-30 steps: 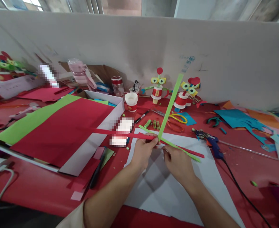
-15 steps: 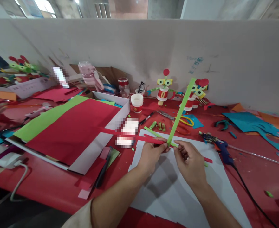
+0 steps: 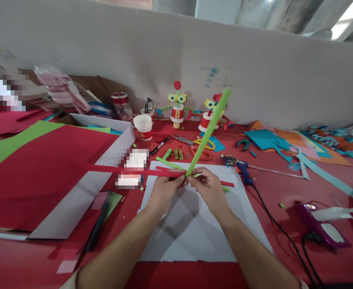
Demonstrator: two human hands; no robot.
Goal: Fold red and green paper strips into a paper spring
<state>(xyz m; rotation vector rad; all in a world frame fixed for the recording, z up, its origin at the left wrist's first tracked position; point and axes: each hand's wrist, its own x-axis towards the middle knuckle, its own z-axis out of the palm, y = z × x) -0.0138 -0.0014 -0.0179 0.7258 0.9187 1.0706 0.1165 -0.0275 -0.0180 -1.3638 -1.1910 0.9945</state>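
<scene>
Paper cup (image 3: 152, 117) holding glasses (image 3: 149, 106) (green strip (image 3: 207, 134) in both hands (image 3: 161, 193) (image 3: 210, 191)).

A craft workshop: glue gun (image 3: 245, 172), scissors (image 3: 192, 142), coloured paper (image 3: 263, 140), paper-cup figures (image 3: 177, 114).

The raised strip (image 3: 207, 134) is coloured in bright plain green, and the level strip (image 3: 161, 173) in plain red. Greyish white is seen on the paper sheet (image 3: 188, 237), red on the table (image 3: 272, 192). The glue gun handle (image 3: 245, 172) is coloured dark blue. The paper cup (image 3: 143, 131) is patterned with white above and red below.
</scene>
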